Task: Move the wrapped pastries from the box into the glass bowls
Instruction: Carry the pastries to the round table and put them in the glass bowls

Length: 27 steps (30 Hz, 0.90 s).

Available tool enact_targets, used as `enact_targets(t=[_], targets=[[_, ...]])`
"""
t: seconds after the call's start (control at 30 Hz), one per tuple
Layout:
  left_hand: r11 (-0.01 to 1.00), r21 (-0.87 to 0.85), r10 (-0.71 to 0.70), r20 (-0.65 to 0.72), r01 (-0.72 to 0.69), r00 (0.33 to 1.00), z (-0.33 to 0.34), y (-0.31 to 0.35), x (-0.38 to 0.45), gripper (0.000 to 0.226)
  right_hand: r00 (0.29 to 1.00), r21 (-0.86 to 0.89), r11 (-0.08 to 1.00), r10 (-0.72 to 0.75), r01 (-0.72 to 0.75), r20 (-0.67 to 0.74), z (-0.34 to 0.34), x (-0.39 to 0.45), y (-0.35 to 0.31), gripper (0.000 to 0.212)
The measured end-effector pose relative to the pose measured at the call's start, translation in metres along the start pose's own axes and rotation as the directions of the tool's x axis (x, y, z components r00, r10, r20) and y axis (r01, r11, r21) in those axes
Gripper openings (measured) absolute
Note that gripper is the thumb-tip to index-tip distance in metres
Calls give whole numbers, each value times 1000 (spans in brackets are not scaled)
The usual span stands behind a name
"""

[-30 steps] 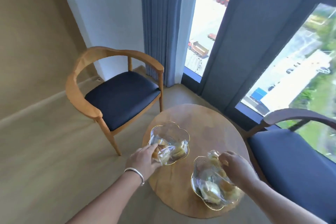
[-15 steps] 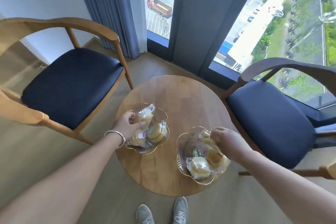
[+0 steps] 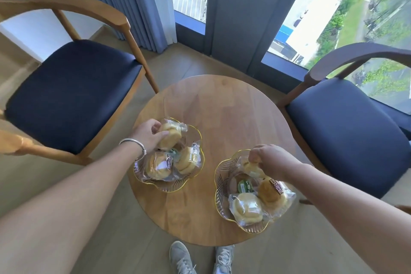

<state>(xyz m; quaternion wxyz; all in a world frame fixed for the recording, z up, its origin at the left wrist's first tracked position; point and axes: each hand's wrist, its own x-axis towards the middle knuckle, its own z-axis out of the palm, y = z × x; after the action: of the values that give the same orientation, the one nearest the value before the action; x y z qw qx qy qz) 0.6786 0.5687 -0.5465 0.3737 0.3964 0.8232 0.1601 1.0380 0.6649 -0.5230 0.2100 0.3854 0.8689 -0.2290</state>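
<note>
Two scalloped glass bowls, left (image 3: 169,186) and right (image 3: 222,181), are set on the round wooden desk (image 3: 233,113); three wrapped pastries are counted in each; a round pastry (image 3: 170,134) is clamped by the left hand (image 3: 149,134); another pastry (image 3: 250,167) is pinched under the right hand (image 3: 274,161).

Round wooden table (image 3: 224,104), two navy-cushioned chairs (image 3: 73,93) (image 3: 347,135), blue curtain (image 3: 133,2), grey sneakers (image 3: 181,258)

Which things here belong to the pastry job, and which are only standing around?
Job: left hand, right hand, left glass bowl, right glass bowl, wrapped pastries, table.
Not the job: two chairs, curtains.
</note>
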Motion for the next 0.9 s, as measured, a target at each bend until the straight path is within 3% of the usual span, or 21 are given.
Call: enact_targets(t=[0.23, 0.37, 0.53, 0.67, 0.9], targets=[[976, 215, -32, -25, 36, 999, 11, -11, 9, 47, 1000, 60, 998, -3, 3, 3, 5, 10, 8, 42], [978, 201, -43, -65, 55, 997, 15, -9, 6, 47, 997, 51, 998, -28, 24, 69, 5, 6, 9, 37], [977, 204, -36, -114, 59, 993, 11, -1, -8, 59, 999, 140, 990, -2, -4, 42, 6, -7, 11, 59], [920, 389, 109, -150, -43, 983, 6, 13, -35, 65, 996, 136, 989, 72, -64, -56, 5, -23, 9, 60], [681, 672, 424, -39, -290, 905, 5, 70, -63, 70, 938, 196, 954, 268, -227, -218, -13, -70, -2, 69]])
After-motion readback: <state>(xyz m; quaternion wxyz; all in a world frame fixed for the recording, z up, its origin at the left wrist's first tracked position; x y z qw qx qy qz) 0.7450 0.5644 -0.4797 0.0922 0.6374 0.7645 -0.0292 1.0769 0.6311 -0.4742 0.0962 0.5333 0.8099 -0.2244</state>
